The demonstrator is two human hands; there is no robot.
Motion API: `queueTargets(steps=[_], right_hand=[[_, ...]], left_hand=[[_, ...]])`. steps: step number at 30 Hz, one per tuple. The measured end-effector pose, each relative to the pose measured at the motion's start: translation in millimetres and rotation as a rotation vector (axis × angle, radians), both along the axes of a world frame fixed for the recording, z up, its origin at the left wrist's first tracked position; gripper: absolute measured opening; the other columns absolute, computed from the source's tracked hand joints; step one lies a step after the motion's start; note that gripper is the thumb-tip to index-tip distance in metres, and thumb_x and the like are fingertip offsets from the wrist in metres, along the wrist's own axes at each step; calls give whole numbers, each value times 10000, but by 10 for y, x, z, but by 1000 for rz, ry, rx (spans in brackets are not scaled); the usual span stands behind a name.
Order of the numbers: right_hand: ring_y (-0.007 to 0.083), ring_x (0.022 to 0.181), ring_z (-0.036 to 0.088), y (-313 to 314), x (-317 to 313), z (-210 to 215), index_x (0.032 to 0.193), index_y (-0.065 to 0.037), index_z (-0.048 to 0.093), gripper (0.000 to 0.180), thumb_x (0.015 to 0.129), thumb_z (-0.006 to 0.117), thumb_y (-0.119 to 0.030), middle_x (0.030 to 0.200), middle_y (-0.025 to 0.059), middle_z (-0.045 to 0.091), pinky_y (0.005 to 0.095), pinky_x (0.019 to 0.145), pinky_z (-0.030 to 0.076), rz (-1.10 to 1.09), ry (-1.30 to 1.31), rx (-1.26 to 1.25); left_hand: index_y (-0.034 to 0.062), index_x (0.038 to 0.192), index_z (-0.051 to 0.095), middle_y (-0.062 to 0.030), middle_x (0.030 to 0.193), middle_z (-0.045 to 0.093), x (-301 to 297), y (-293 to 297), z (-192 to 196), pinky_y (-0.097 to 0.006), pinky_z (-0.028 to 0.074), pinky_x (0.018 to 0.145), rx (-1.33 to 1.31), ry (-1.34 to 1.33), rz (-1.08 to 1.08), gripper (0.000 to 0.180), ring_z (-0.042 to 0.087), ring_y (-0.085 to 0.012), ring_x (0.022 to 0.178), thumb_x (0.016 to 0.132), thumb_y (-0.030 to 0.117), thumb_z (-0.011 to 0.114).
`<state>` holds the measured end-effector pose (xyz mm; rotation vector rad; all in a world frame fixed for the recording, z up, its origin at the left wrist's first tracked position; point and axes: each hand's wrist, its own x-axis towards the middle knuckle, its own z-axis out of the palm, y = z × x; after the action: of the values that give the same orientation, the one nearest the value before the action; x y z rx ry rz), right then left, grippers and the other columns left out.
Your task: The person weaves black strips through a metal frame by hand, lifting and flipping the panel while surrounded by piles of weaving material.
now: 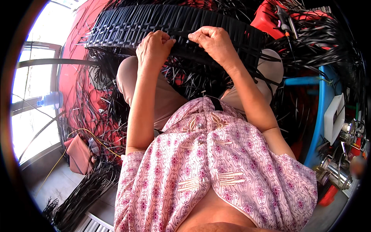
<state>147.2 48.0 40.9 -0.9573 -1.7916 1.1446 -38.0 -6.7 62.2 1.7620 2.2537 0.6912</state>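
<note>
A curved black woven panel [174,24] of flat plastic-looking strips lies across in front of my knees. At its near edge my left hand [151,50] is closed, thumb and fingers pinched on a black strip. To the right, a short gap away, my right hand [215,43] also pinches at black strip, with its index finger and thumb together. The strip between the fingertips is hard to tell from the dark weave behind it. Loose strips [185,79] hang in a tangle below the panel, between my legs.
Right of the panel stand a red plastic stool [266,19] with tools on it and a heap of black strips [320,36]. A blue table or stool [322,104] is nearer. At left lie a pink pouch [80,154] and a strip bundle [87,193], below a window [34,96].
</note>
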Motion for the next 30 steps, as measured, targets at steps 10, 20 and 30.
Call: queueTargets(steps=[10,20,30], right_hand=[[358,669,664,-61,-129,26,707,-35,688,221,765,651,-245,671,183,651,422,651,540,-184,-326,152],[398,725,668,-4,-198,134,706,-22,697,212,731,598,-208,726,228,662,461,694,552,-149,-485,137],[384,756,677,4,-223,2,728,-14,696,236,784,646,-238,755,214,677,453,720,552,-129,-519,161]], left_hand=[[65,906,712,-131,946,695,40,56,-77,-418,495,809,-11,150,-39,257,652,-320,918,814,296,649],[48,857,690,-156,926,678,97,22,-105,-456,507,792,51,161,-27,202,649,-347,877,872,198,556],[69,1014,710,-143,1009,691,94,-1,-68,-411,487,870,-15,159,-15,278,644,-333,976,859,259,579]])
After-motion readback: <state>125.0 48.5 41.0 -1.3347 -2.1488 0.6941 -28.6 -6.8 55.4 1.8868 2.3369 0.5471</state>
